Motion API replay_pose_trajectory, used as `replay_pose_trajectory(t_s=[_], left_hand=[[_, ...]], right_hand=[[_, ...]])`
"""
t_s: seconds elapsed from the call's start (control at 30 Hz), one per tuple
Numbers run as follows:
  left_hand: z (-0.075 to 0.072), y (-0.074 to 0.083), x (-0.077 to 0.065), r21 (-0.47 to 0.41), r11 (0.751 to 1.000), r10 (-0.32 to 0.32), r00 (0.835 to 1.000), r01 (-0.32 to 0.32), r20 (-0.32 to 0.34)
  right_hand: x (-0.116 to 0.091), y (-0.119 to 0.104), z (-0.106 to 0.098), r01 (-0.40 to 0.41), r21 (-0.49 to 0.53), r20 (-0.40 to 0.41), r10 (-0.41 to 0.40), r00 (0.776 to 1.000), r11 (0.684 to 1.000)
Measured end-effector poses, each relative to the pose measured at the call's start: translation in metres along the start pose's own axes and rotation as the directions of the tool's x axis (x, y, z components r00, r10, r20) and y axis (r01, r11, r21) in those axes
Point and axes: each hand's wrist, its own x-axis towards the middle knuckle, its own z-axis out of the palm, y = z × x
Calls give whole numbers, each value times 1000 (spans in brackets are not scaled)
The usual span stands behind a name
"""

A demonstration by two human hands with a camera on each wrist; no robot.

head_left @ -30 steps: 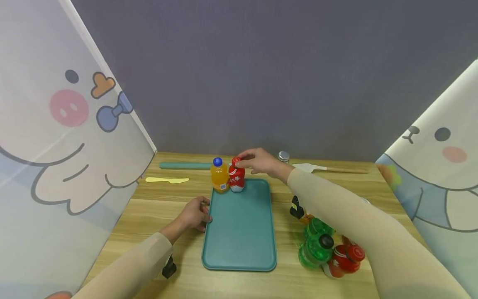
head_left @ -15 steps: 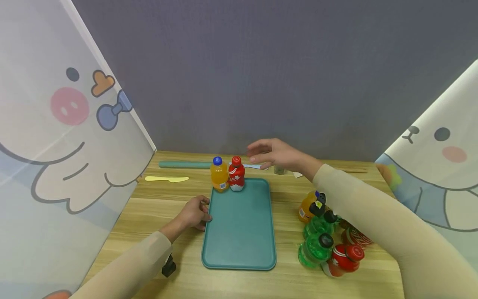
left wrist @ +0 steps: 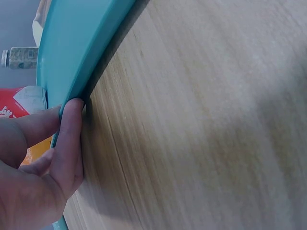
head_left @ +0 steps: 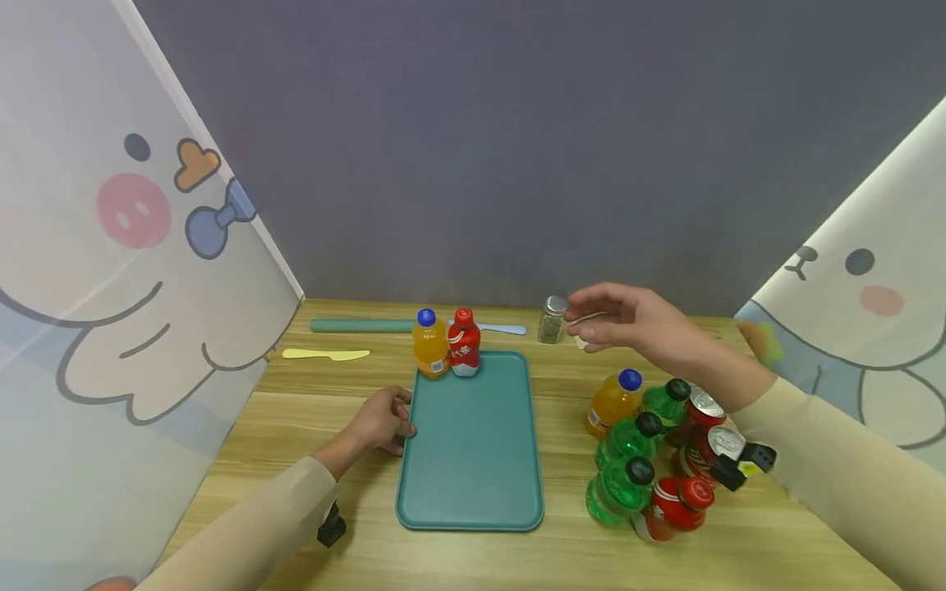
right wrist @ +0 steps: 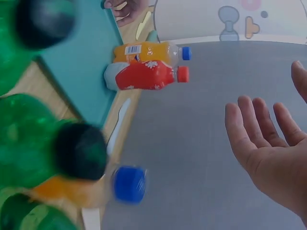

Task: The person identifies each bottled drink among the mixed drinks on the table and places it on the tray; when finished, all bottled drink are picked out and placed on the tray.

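My left hand (head_left: pixel 380 420) holds the left rim of a teal tray (head_left: pixel 473 460); in the left wrist view the thumb and fingers pinch its edge (left wrist: pixel 81 72). At the tray's far left corner stand an orange drink bottle (head_left: pixel 430 349) with a blue cap and a red bottle (head_left: pixel 464 345) with a red cap, side by side. My right hand (head_left: pixel 643 324) hovers above the right back part of the table, holding nothing. Its fingers are spread and relaxed in the right wrist view, where both bottles (right wrist: pixel 148 74) stand beyond it.
Right of the tray cluster several green bottles (head_left: pixel 619 492), an orange bottle (head_left: pixel 613 402), a red bottle (head_left: pixel 671 509) and cola cans (head_left: pixel 724 443). Along the back lie a green rod (head_left: pixel 362 326), a yellow knife (head_left: pixel 325 355), a pale blue knife (head_left: pixel 502 328) and a glass shaker (head_left: pixel 551 320).
My right hand has let go of the red bottle on the tray and moved right, toward the bottle cluster. The left hand has stayed on the tray's rim.
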Motion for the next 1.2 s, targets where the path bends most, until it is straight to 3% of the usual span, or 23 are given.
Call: replay_pose_trajectory(t_s=[0.3, 0.5, 0.67, 0.9, 1.2], left_hand=[[0, -1, 4, 8, 1000, -3, 1000, 3, 3], [2, -2, 3, 5, 1000, 6, 1000, -6, -7], [2, -4, -2, 11, 1000, 12, 999, -11, -31], [-1, -11, -7, -3, 1000, 20, 998, -20, -54], [-1, -12, -6, -51, 998, 19, 999, -21, -43]], right_hand=[[-81, 15, -11, 108, -149, -108, -124, 986, 983], [-130, 33, -7, 57, -287, -221, -123, 967, 956], [-163, 52, -3, 48, -282, -275, -128, 953, 958], [-192, 85, 11, 28, -319, -344, -143, 928, 947], [-208, 123, 43, -66, -212, -363, -16, 932, 975]])
